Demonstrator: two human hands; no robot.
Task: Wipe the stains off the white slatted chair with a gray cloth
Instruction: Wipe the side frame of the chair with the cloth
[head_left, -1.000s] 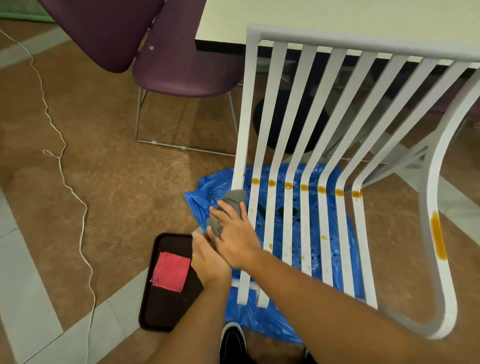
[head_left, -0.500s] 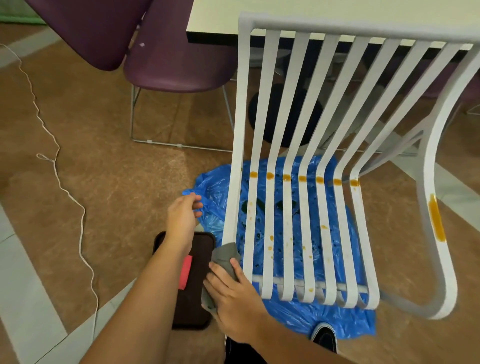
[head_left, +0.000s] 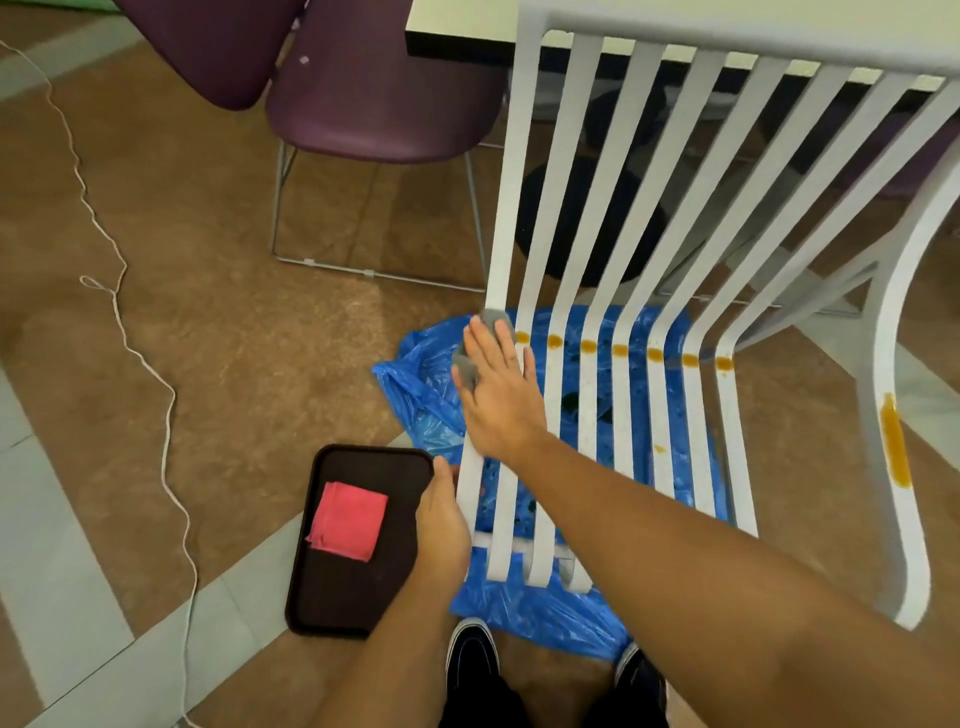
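The white slatted chair (head_left: 597, 218) stands in front of me on a blue plastic sheet. Orange stains (head_left: 621, 351) run in a row across the slats where seat meets back, and a long orange streak (head_left: 894, 441) marks the right frame. My right hand (head_left: 498, 400) lies flat on the leftmost slats, pressing the gray cloth (head_left: 491, 319) against them at the left end of the stain row; most of the cloth is hidden under the fingers. My left hand (head_left: 441, 519) grips the leftmost slat near the seat's front edge.
A dark tray (head_left: 358, 592) holding a folded red cloth (head_left: 348, 519) lies on the floor left of the chair. The blue plastic sheet (head_left: 524, 608) is spread under the chair. A purple chair (head_left: 379, 93) and a table stand behind. A white cord (head_left: 130, 332) trails at left. My shoes are below.
My right hand slid the gray cloth from the front of the leftmost slat up to the stain row. My left hand dropped from the blue sheet's edge to grip the slat near the front.
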